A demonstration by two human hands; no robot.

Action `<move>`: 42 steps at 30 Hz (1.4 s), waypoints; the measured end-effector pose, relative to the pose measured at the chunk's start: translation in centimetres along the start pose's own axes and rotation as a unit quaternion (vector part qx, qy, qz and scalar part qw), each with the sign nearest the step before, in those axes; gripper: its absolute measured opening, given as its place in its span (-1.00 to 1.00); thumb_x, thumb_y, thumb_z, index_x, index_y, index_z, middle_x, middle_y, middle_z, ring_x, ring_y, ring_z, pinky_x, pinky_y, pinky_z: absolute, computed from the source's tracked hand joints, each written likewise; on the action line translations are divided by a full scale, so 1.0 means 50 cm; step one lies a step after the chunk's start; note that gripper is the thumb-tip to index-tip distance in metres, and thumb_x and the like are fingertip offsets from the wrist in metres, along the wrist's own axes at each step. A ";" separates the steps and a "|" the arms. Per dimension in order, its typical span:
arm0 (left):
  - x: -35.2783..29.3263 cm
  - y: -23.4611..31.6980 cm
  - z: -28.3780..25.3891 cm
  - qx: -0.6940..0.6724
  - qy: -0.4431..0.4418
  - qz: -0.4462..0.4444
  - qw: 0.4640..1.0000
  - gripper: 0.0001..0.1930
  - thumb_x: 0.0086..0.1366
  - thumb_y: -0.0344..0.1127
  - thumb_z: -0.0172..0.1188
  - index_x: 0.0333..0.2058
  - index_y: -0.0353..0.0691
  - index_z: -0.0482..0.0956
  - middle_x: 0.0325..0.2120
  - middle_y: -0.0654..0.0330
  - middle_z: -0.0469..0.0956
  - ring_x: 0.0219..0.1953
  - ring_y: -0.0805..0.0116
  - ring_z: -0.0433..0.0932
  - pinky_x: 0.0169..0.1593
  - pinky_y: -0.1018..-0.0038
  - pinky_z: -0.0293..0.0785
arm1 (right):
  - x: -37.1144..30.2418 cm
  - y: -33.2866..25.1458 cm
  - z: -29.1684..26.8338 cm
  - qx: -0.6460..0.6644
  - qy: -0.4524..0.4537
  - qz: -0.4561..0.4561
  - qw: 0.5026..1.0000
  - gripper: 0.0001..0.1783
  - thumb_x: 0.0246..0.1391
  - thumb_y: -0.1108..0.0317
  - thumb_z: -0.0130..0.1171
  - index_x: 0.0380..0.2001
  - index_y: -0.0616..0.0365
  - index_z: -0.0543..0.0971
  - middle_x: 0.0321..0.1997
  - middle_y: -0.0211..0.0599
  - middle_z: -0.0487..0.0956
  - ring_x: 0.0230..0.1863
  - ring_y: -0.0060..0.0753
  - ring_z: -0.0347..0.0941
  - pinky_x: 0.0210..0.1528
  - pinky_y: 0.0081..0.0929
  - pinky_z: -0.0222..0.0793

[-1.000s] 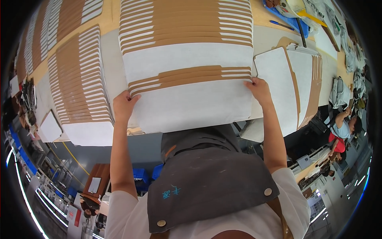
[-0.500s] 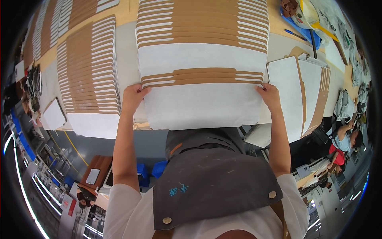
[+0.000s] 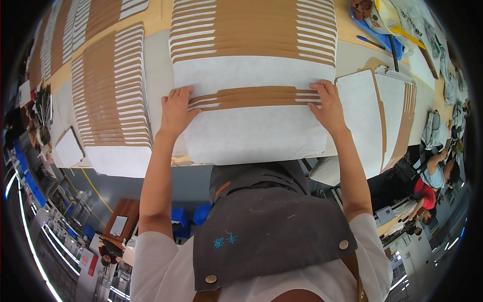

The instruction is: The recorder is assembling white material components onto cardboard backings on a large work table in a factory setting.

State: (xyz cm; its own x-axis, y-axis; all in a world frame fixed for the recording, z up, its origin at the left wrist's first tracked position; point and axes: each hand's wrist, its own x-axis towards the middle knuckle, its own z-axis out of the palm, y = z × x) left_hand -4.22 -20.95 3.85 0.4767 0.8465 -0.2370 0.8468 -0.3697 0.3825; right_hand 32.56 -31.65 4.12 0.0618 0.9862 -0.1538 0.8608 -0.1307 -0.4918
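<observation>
A small fanned bundle of white-faced sheets (image 3: 256,131) lies in front of me, its stepped brown far edges showing as thin bands. My left hand (image 3: 177,111) is curled round the left end of those bands, fingers beyond them and thumb on the near side. My right hand (image 3: 327,106) grips the right end in the same way. Just beyond is a tall fanned stack of brown-and-white sheets (image 3: 256,30), its nearest sheet showing a plain white face that runs under the bundle. What the undersides of my fingers press on is hidden.
Another fanned stack (image 3: 103,95) stands to the left, with more stacks (image 3: 95,20) behind it. On the right lie loose sheets (image 3: 362,116) at an angle. A blue pen (image 3: 371,42) and plastic bags (image 3: 410,25) are at the far right. Other people (image 3: 432,173) are in the background.
Both hands have slid inward and away from me, from pinching the bundle's side corners to curling over the ends of its brown bands. The sheets have hardly moved.
</observation>
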 end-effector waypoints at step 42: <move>0.045 -0.103 0.010 -0.359 -0.045 -0.230 0.904 -0.69 0.16 -0.19 0.23 -0.63 -0.25 0.43 -0.73 0.43 0.29 -0.65 0.68 0.16 -0.60 0.63 0.11 | 0.022 0.105 -0.010 0.304 0.008 0.326 0.895 -0.68 0.00 0.24 0.19 -0.69 0.16 0.42 -0.69 -0.65 0.28 -0.61 -0.78 0.06 -0.58 -0.70 -0.02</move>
State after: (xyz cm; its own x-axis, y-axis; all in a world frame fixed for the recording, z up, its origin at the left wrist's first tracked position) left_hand -7.37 -17.32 0.90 0.1590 0.8008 -0.5775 0.6040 0.3838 0.6985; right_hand 37.39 -31.18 1.77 0.4619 0.6812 -0.5681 0.2052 -0.7051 -0.6787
